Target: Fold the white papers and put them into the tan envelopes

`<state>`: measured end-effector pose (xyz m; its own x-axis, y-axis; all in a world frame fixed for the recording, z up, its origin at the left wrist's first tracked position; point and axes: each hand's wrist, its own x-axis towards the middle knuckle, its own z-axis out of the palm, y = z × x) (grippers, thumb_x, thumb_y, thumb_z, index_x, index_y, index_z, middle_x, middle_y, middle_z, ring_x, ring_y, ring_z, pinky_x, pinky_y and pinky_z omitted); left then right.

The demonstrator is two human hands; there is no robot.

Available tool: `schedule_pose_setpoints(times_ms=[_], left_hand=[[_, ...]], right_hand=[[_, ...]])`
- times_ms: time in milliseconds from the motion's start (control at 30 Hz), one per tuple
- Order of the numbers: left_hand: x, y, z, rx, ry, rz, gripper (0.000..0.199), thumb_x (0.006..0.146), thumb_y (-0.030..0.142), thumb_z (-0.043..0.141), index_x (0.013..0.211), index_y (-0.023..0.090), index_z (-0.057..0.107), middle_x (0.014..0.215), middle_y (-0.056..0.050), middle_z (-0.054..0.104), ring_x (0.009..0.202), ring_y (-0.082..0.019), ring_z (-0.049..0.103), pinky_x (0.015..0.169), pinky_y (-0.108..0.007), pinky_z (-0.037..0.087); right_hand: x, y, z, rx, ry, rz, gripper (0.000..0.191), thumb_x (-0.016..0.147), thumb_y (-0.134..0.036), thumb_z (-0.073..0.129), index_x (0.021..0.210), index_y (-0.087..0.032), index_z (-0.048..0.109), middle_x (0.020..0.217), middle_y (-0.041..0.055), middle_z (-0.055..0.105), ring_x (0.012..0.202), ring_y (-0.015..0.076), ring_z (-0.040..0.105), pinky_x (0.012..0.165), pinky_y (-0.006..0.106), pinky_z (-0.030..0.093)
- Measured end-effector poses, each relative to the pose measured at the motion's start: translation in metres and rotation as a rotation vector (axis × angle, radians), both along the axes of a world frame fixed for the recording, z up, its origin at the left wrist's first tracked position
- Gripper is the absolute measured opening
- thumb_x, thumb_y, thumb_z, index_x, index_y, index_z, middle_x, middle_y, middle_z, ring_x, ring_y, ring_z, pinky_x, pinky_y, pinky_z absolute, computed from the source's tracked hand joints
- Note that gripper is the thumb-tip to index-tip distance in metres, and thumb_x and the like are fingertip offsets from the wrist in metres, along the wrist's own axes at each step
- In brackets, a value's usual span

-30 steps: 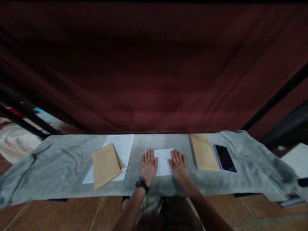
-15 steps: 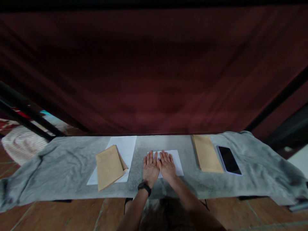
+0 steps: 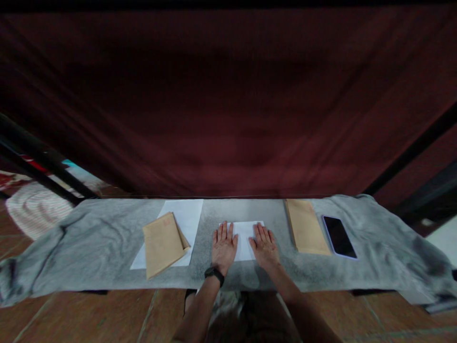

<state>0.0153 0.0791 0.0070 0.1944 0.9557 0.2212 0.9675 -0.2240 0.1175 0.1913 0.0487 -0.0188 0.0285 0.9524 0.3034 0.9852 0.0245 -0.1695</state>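
A folded white sheet of paper (image 3: 244,242) lies in front of me on the grey cloth. My left hand (image 3: 224,247) rests flat over its left part, fingers stretched out, with a dark watch (image 3: 214,274) on that wrist. Flat on the right part of the paper lies my right hand (image 3: 264,246), its fingers slightly spread. Between the two hands the middle of the paper shows. Neither hand grips anything. The paper's side edges are partly hidden under the hands.
To the left, brown envelopes (image 3: 162,247) lie on larger white paper (image 3: 191,219). A stack of brown envelopes (image 3: 307,228) and a phone in a purple case (image 3: 339,237) lie to the right. Grey cloth (image 3: 103,247) covers the narrow table; a dark red panel (image 3: 228,119) rises behind it.
My right hand has slid right across the paper, away from my left hand, uncovering the middle. My left hand stays in place.
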Motion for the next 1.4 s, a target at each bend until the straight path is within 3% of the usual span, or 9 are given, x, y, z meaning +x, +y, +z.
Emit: schedule_pose_setpoints(times_ms=[233, 367, 567, 733, 933, 1033, 1133, 1267, 1400], left_hand=[[0.001, -0.002, 0.002, 0.011, -0.002, 0.001, 0.061, 0.101, 0.049, 0.038, 0.153, 0.018, 0.044, 0.161, -0.014, 0.039, 0.151, -0.03, 0.032, 0.123, -0.051, 0.025], [0.001, -0.002, 0.003, -0.001, 0.001, 0.009, 0.062, 0.101, 0.049, 0.038, 0.152, 0.016, 0.045, 0.161, -0.016, 0.038, 0.151, -0.031, 0.032, 0.123, -0.051, 0.024], [0.003, -0.002, 0.007, -0.008, 0.003, 0.012, 0.062, 0.101, 0.049, 0.039, 0.153, 0.016, 0.044, 0.161, -0.015, 0.038, 0.151, -0.03, 0.031, 0.123, -0.05, 0.024], [-0.001, -0.009, 0.004, 0.02, 0.01, 0.066, 0.061, 0.102, 0.047, 0.038, 0.153, 0.014, 0.043, 0.16, -0.017, 0.04, 0.15, -0.029, 0.034, 0.122, -0.048, 0.027], [-0.03, -0.027, -0.007, 0.089, -0.034, 0.167, 0.056, 0.102, 0.035, 0.035, 0.152, 0.012, 0.044, 0.155, -0.016, 0.047, 0.146, -0.028, 0.041, 0.121, -0.048, 0.032], [-0.035, -0.034, -0.006, 0.128, -0.056, 0.225, 0.055, 0.102, 0.03, 0.033, 0.149, 0.005, 0.046, 0.154, -0.021, 0.047, 0.145, -0.032, 0.042, 0.12, -0.052, 0.032], [-0.018, -0.037, -0.003, 0.154, -0.107, 0.178, 0.054, 0.102, 0.026, 0.033, 0.15, 0.002, 0.042, 0.156, -0.023, 0.043, 0.148, -0.032, 0.037, 0.121, -0.052, 0.031], [0.031, -0.035, -0.001, 0.069, -0.127, -0.123, 0.053, 0.103, 0.031, 0.036, 0.153, 0.013, 0.041, 0.159, -0.012, 0.043, 0.15, -0.025, 0.034, 0.123, -0.044, 0.032], [0.066, -0.024, 0.0, -0.043, -0.096, -0.237, 0.055, 0.104, 0.039, 0.036, 0.153, 0.015, 0.041, 0.162, -0.011, 0.039, 0.152, -0.026, 0.029, 0.124, -0.049, 0.028]], right_hand=[[0.029, -0.022, -0.002, 0.14, -0.029, -0.034, 0.056, 0.106, -0.038, 0.031, 0.152, -0.009, 0.043, 0.153, 0.0172, 0.049, 0.14, 0.0328, 0.046, 0.116, 0.052, 0.03], [0.025, -0.034, 0.002, 0.155, -0.013, -0.118, 0.054, 0.105, -0.033, 0.032, 0.148, -0.004, 0.047, 0.153, 0.0219, 0.047, 0.141, 0.0344, 0.044, 0.116, 0.053, 0.03], [-0.002, -0.056, 0.007, 0.088, -0.023, 0.14, 0.048, 0.104, -0.032, 0.038, 0.15, -0.019, 0.048, 0.157, 0.0114, 0.046, 0.142, 0.0277, 0.045, 0.118, 0.05, 0.032], [0.003, -0.071, 0.003, 0.126, -0.055, 0.119, 0.046, 0.103, -0.026, 0.043, 0.147, -0.019, 0.051, 0.156, 0.014, 0.046, 0.144, 0.0288, 0.043, 0.116, 0.052, 0.035], [0.011, -0.076, -0.001, 0.168, -0.051, 0.085, 0.049, 0.102, -0.024, 0.043, 0.15, -0.019, 0.047, 0.157, 0.0151, 0.045, 0.142, 0.0292, 0.045, 0.114, 0.053, 0.039], [0.009, -0.076, -0.002, 0.183, -0.049, 0.093, 0.05, 0.101, -0.024, 0.043, 0.151, -0.016, 0.045, 0.157, 0.0171, 0.044, 0.143, 0.0299, 0.044, 0.113, 0.054, 0.039], [0.009, -0.076, -0.001, 0.177, -0.063, 0.093, 0.05, 0.102, -0.023, 0.042, 0.151, -0.013, 0.045, 0.158, 0.0192, 0.042, 0.144, 0.0312, 0.042, 0.113, 0.055, 0.039], [0.009, -0.077, -0.002, 0.15, -0.035, 0.098, 0.051, 0.102, -0.025, 0.041, 0.151, -0.017, 0.045, 0.159, 0.0161, 0.041, 0.145, 0.0316, 0.042, 0.115, 0.057, 0.035], [0.008, -0.076, -0.004, 0.095, -0.049, 0.083, 0.053, 0.102, -0.026, 0.037, 0.153, -0.015, 0.043, 0.159, 0.0159, 0.042, 0.147, 0.0317, 0.038, 0.118, 0.055, 0.03]])
